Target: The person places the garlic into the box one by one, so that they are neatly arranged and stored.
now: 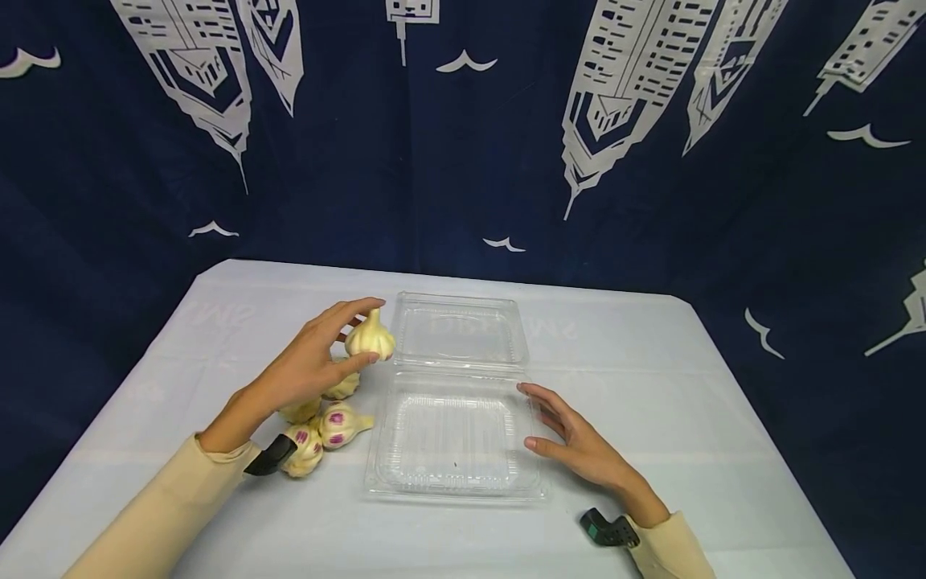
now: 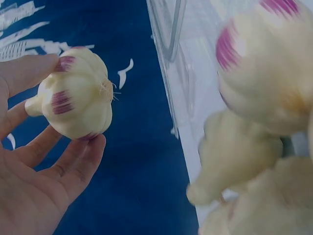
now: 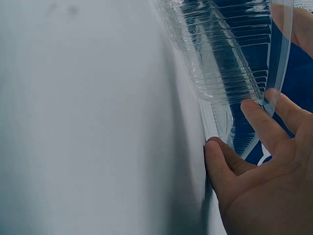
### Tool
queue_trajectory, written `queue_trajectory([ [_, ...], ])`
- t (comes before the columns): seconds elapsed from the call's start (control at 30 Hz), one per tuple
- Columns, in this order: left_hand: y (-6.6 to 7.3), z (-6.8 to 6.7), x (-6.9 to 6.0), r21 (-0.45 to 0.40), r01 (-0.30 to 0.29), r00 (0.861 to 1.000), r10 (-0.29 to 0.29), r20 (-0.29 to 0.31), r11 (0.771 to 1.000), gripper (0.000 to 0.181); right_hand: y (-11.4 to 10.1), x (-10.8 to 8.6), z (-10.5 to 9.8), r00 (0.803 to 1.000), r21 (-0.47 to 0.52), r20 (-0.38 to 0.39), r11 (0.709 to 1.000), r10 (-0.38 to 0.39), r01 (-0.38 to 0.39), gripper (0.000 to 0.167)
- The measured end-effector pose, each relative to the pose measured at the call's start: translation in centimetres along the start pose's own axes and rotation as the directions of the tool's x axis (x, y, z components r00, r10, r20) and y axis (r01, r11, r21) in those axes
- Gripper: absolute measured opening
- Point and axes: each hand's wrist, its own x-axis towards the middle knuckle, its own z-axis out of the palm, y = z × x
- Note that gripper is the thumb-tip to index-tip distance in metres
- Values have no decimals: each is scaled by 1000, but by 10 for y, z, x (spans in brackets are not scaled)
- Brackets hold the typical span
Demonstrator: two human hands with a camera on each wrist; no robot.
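Left of ctr, L hand (image 1: 317, 354) has 1 garlic bulb (image 1: 370, 339) pinched, grip at bulb width; ≥4 other bulbs (image 1: 343, 425) on bench (image 1: 463, 543), lower L. None in open clamshell (image 1: 456, 434) at ctr, so prob. early. R hand (image 1: 582, 446) loosely spread by its R rim, contact unclear.

Beige sleeves (image 1: 155, 508), 2 black cameras (image 1: 270, 456)

"What hangs behind the table (image 1: 622, 346)?"
"A navy fabric backdrop (image 1: 448, 161), printed in white with skyscrapers (image 1: 622, 88), all of them upside down, and small bird shapes (image 1: 465, 59) among them."
"And the table itself?"
"White on top, its far corners (image 1: 680, 301) cut at a slant, with faint lettering (image 1: 551, 326) towards the back."
"The light?"
"Soft and fairly even."
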Motion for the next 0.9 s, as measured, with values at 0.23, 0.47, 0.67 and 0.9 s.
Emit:
queue_trajectory([
  [0.23, 14, 18, 16, -31, -30, 997, 32, 66, 999, 68, -1, -1, 0, 1000, -3, -2, 1000, 5, -5, 74],
  [0.47, 27, 44, 33, -76, -106, 988, 114, 104, 991, 64, 0, -1, -1, 1000, -1, -5, 1000, 10, -10, 74],
  [0.67, 38, 70, 44, -56, -118, 983, 125, 135, 991, 63, 0, 0, -1, 999, -5, -11, 999, 31, -32, 74],
  [0.9, 49, 95, 53, -54, -136, 966, 144, 213, 989, 65, 0, 0, 1, 1000, -20, -4, 1000, 19, -19, 72],
])
